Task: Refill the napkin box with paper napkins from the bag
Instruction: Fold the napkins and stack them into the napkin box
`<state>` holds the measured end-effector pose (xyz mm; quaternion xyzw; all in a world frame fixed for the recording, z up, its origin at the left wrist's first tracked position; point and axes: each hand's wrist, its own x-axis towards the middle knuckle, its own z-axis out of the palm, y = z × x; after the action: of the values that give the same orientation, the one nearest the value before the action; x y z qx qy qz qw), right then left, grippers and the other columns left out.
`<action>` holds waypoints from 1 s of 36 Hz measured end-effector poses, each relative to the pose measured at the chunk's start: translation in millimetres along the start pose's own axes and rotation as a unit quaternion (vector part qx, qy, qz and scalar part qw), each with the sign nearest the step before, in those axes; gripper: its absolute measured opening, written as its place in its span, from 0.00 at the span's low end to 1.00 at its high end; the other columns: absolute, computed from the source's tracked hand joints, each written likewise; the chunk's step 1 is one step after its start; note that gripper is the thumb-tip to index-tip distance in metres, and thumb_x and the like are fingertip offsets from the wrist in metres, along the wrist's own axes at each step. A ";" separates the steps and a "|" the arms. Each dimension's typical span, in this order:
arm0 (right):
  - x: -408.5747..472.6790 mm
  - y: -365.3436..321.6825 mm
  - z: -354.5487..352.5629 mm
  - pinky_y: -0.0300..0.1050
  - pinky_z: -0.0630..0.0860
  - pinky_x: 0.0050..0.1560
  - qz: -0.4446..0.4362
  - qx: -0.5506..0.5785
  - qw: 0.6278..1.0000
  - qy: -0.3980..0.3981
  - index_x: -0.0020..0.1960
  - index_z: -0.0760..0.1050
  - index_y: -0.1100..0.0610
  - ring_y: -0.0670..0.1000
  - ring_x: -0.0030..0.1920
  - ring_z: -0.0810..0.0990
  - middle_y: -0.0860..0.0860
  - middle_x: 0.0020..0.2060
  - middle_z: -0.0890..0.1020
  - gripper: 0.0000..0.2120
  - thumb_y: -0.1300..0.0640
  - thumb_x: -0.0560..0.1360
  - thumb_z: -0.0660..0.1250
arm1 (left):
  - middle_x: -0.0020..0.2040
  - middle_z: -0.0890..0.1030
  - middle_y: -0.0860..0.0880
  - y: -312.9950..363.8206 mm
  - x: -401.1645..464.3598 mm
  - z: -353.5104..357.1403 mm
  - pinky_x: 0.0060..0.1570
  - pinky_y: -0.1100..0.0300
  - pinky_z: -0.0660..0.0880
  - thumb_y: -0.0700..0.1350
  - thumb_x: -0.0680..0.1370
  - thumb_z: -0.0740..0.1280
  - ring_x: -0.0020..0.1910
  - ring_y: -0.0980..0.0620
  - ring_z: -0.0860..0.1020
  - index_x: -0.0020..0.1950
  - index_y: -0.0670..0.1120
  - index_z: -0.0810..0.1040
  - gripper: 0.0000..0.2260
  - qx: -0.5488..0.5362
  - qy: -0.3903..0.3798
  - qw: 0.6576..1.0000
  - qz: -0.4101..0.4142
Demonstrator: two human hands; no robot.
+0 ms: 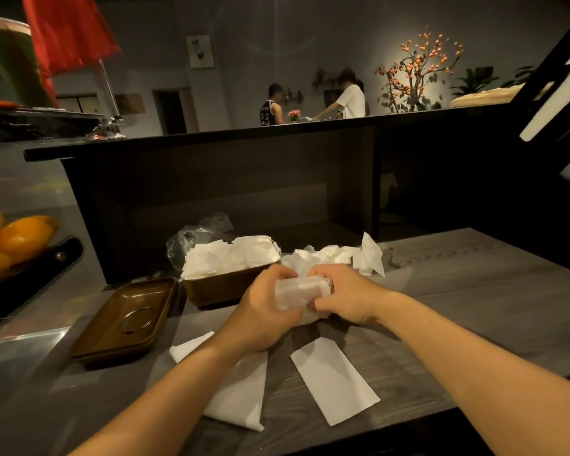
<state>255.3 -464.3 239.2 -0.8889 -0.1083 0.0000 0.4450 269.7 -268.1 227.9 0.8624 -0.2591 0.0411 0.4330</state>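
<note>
Grey wooden counter (441, 291): napkin box (226, 284) already heaped (lid (122, 320) off, beside it); left hand (264, 311) and right hand (346, 296) clasp another napkin bundle (301, 292) just right of the box, not yet added.

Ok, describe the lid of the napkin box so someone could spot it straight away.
On the grey wooden table, look left of the brown napkin box stuffed with white napkins. The lid lies there upturned: brown, tray-like, with an oval ring at its middle, holding no paper.
</note>
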 end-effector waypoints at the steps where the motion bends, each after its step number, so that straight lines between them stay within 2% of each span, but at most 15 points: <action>1: 0.6 -1.4 -0.8 0.40 0.79 0.44 -0.003 0.012 1.000 0.011 0.54 0.77 0.48 0.50 0.49 0.81 0.52 0.48 0.81 0.13 0.63 0.75 0.72 | 0.58 0.73 0.57 0.8 1.2 -1.5 0.53 0.62 0.80 0.46 0.73 0.77 0.58 0.54 0.76 0.61 0.58 0.70 0.22 -0.019 0.022 1.000 0.010; 4: 2.7 -2.2 0.2 0.40 0.81 0.46 -0.006 0.008 1.000 0.011 0.58 0.77 0.48 0.49 0.51 0.81 0.50 0.50 0.80 0.17 0.63 0.73 0.74 | 0.55 0.74 0.56 4.3 2.0 -6.2 0.45 0.67 0.79 0.48 0.71 0.79 0.55 0.54 0.77 0.59 0.58 0.69 0.25 -0.033 0.047 0.998 0.013; 8: 2.5 2.1 4.1 0.36 0.80 0.42 0.003 -0.012 1.000 -0.003 0.61 0.74 0.47 0.48 0.50 0.81 0.48 0.52 0.80 0.22 0.59 0.72 0.77 | 0.54 0.74 0.60 2.0 -0.1 -5.4 0.43 0.69 0.77 0.50 0.71 0.79 0.52 0.58 0.77 0.62 0.55 0.69 0.26 0.007 -0.012 1.000 -0.001; 12: 1.8 2.8 4.8 0.41 0.80 0.48 0.008 -0.035 0.999 0.002 0.57 0.74 0.47 0.47 0.50 0.80 0.49 0.51 0.81 0.15 0.59 0.75 0.74 | 0.51 0.76 0.61 -2.1 1.5 -6.7 0.45 0.69 0.77 0.51 0.73 0.77 0.52 0.59 0.78 0.59 0.56 0.73 0.19 0.060 -0.023 0.998 0.006; 15: 1.1 -0.5 -0.5 0.48 0.82 0.54 0.012 0.027 0.999 0.032 0.55 0.77 0.50 0.50 0.51 0.82 0.51 0.49 0.83 0.11 0.58 0.75 0.74 | 0.48 0.79 0.60 -0.7 2.4 -9.0 0.42 0.69 0.77 0.53 0.73 0.77 0.48 0.59 0.80 0.54 0.56 0.77 0.13 0.035 0.003 0.999 0.010; 18: 1.0 -8.1 -6.9 0.46 0.82 0.56 0.009 0.109 0.993 0.047 0.53 0.79 0.47 0.48 0.52 0.83 0.47 0.49 0.84 0.10 0.56 0.75 0.75 | 0.48 0.80 0.60 3.5 2.2 -14.8 0.42 0.67 0.78 0.55 0.73 0.77 0.48 0.60 0.80 0.56 0.55 0.79 0.15 0.025 0.006 0.999 -0.026; 22: 4.9 -19.5 -9.2 0.47 0.82 0.57 0.015 0.115 0.992 0.040 0.52 0.80 0.47 0.49 0.53 0.83 0.47 0.50 0.84 0.07 0.53 0.75 0.75 | 0.52 0.79 0.62 8.6 2.4 -24.1 0.42 0.67 0.78 0.59 0.73 0.74 0.49 0.61 0.79 0.61 0.56 0.77 0.19 0.040 -0.047 0.997 -0.039; 26: 8.9 -38.8 -9.8 0.42 0.82 0.50 0.005 0.120 0.993 0.011 0.54 0.81 0.50 0.49 0.52 0.84 0.49 0.50 0.84 0.07 0.55 0.76 0.74 | 0.54 0.80 0.58 18.5 5.3 -26.4 0.46 0.64 0.78 0.63 0.77 0.66 0.52 0.56 0.80 0.64 0.55 0.75 0.19 0.006 -0.001 1.000 -0.030; 28: 12.5 -46.9 -8.0 0.45 0.83 0.53 0.015 0.171 0.985 0.017 0.56 0.80 0.50 0.50 0.53 0.84 0.50 0.52 0.84 0.09 0.56 0.77 0.73 | 0.53 0.80 0.56 21.9 6.5 -27.2 0.45 0.65 0.77 0.60 0.81 0.63 0.50 0.56 0.80 0.63 0.54 0.74 0.16 0.006 0.037 0.999 -0.021; 31: 17.7 -58.1 -2.3 0.52 0.83 0.57 0.058 0.238 0.970 0.011 0.58 0.79 0.52 0.53 0.54 0.84 0.52 0.53 0.84 0.09 0.53 0.78 0.71 | 0.55 0.80 0.54 20.7 7.6 -32.2 0.48 0.61 0.80 0.57 0.83 0.61 0.52 0.55 0.80 0.66 0.51 0.73 0.15 -0.027 0.096 0.995 -0.010; 34: 19.1 -67.7 5.7 0.48 0.82 0.57 0.086 0.194 0.976 -0.058 0.58 0.78 0.49 0.51 0.54 0.85 0.50 0.52 0.86 0.10 0.48 0.79 0.70 | 0.57 0.79 0.54 13.4 9.0 -39.3 0.46 0.64 0.80 0.54 0.84 0.59 0.53 0.55 0.80 0.65 0.53 0.70 0.12 -0.042 0.131 0.990 -0.023; 36: 24.2 -72.1 12.5 0.48 0.82 0.58 0.085 0.174 0.979 -0.065 0.59 0.78 0.49 0.50 0.54 0.85 0.49 0.52 0.86 0.10 0.49 0.79 0.69 | 0.58 0.78 0.55 8.3 8.6 -43.4 0.46 0.64 0.80 0.54 0.84 0.58 0.54 0.55 0.80 0.66 0.54 0.68 0.12 -0.059 0.136 0.989 -0.032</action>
<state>263.8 -407.9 291.1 -0.8020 -0.0598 0.1141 0.5833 279.8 -242.4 263.5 0.8297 -0.1723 0.1284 0.5152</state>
